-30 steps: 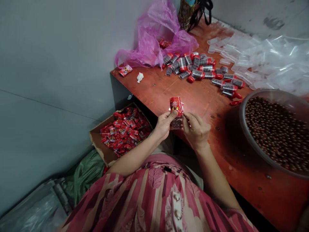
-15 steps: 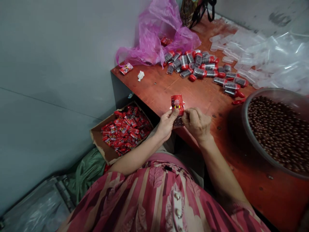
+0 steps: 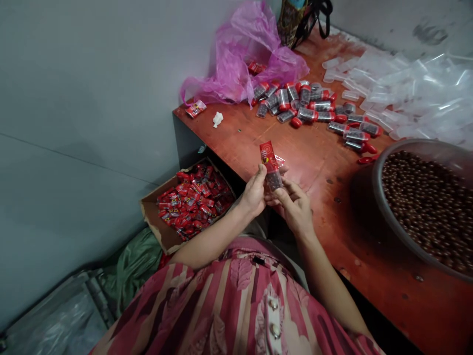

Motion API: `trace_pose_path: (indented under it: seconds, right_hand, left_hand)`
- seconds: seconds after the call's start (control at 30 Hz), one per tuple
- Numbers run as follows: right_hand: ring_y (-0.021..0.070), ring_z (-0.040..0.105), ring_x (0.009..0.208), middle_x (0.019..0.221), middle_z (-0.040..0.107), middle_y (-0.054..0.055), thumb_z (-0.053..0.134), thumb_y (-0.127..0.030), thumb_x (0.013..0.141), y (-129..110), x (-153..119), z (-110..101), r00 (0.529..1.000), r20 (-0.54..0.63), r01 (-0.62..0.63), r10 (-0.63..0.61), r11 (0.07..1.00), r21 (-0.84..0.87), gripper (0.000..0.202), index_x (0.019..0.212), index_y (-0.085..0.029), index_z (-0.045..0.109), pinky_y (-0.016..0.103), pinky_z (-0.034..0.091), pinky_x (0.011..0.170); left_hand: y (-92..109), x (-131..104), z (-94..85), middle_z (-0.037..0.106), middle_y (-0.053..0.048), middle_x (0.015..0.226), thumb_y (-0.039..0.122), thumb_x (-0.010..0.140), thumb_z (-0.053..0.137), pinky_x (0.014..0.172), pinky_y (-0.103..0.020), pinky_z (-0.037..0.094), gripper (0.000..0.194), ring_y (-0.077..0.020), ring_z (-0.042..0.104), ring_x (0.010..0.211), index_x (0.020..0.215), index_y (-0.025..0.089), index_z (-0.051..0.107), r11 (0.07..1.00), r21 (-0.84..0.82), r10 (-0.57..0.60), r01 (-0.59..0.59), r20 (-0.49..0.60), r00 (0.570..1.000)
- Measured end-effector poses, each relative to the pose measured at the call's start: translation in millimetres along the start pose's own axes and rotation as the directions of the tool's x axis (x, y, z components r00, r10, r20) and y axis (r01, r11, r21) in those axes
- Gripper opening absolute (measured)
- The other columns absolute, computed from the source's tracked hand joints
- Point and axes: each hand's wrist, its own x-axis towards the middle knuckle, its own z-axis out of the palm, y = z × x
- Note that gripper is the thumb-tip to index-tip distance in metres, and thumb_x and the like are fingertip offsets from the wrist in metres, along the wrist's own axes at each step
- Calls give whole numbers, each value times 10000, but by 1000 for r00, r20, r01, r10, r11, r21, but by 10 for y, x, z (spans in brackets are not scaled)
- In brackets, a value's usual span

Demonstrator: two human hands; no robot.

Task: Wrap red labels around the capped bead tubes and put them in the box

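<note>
A small clear tube of dark candies (image 3: 274, 181) is held upright and slightly tilted over the table's front edge. A red printed sleeve (image 3: 267, 154) covers its upper part. My left hand (image 3: 254, 193) grips it from the left, thumb along the side. The thumb and fingers of my right hand (image 3: 297, 206) close on the tube's lower end. Just behind the fingers, a shiny red-and-white wrapper (image 3: 280, 160) shows in part. Filled tubes with red caps (image 3: 307, 114) lie in a heap farther back on the table.
A cardboard box (image 3: 151, 207) of red-wrapped tubes stands below the table at left. On the right sits a large basin (image 3: 377, 185) of round brown candies. Behind it spreads a pile of clear tubes (image 3: 402, 98). A pink plastic bag (image 3: 236, 64) and a white scrap (image 3: 218, 119) lie at the back left.
My right hand has moved from a pinch beside the sleeve to the tube's lower end. The tube now leans left, with more of its clear part showing.
</note>
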Motion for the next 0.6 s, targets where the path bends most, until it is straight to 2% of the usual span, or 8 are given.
trace_pose_path:
  seconds: [0.07,0.1,0.17,0.23,0.33,0.4,0.47,0.6]
  right_hand:
    - [147,654,653,908,691,42,598,-388,815,13,5,27,999,-12,-39,40,997,71,340,1106,-214,618,300,562,585]
    - [143,650,636,885,693,36,591,-382,821,10,10,28,999,-48,-17,19,999,27,322,1092,-214,634,305,565,594]
    - [160,662,692,892,701,36,584,-355,829,-4,15,16,984,-141,83,-113,975,-207,307,1100,-225,647,328,567,665]
    - [193,670,827,978,702,54,576,-309,838,-16,17,-2,927,-171,207,-333,838,-505,320,1144,-234,631,351,553,763]
    - [207,657,933,1041,691,88,545,-242,858,-7,26,-13,825,-60,320,-562,552,-770,338,1190,-206,598,337,531,828]
    - [198,659,922,1020,693,99,530,-220,869,16,37,-9,787,11,340,-616,418,-842,335,1197,-182,587,310,528,820]
    - [192,659,908,1016,688,102,523,-222,877,46,44,-1,769,45,323,-637,328,-888,338,1208,-178,576,293,529,800]
    - [188,657,905,1042,675,97,517,-233,883,93,42,7,754,73,293,-652,234,-927,370,1250,-204,543,283,533,768]
  left_hand:
    - [4,1,2,698,-100,886,657,757,499,385,-204,338,600,-75,492,461,1014,139,662,999,22,-26,26,18,999]
    - [5,0,6,695,-91,886,626,747,545,409,-201,364,559,-79,512,490,1000,141,661,999,34,-6,6,10,1000]
    - [0,-3,14,685,-61,906,517,723,647,515,-195,441,438,-96,582,616,971,156,650,995,56,87,-85,-36,996]
    - [-18,-11,7,674,-28,929,396,695,715,652,-200,488,353,-109,621,757,960,179,632,967,105,242,-230,-120,963]
    - [-48,-24,-38,672,-6,838,332,676,735,719,-238,517,303,-115,640,752,912,182,619,878,278,445,-389,-177,878]
    - [-57,-27,-76,666,0,747,351,684,721,682,-258,533,270,-120,642,666,859,172,620,823,380,505,-423,-145,851]
    - [-56,-22,-106,665,0,712,374,701,699,654,-262,538,249,-125,643,633,825,170,630,785,447,528,-428,-122,841]
    - [-41,-9,-140,688,-15,736,386,728,664,676,-256,530,223,-133,648,668,810,179,673,695,595,584,-404,-138,800]
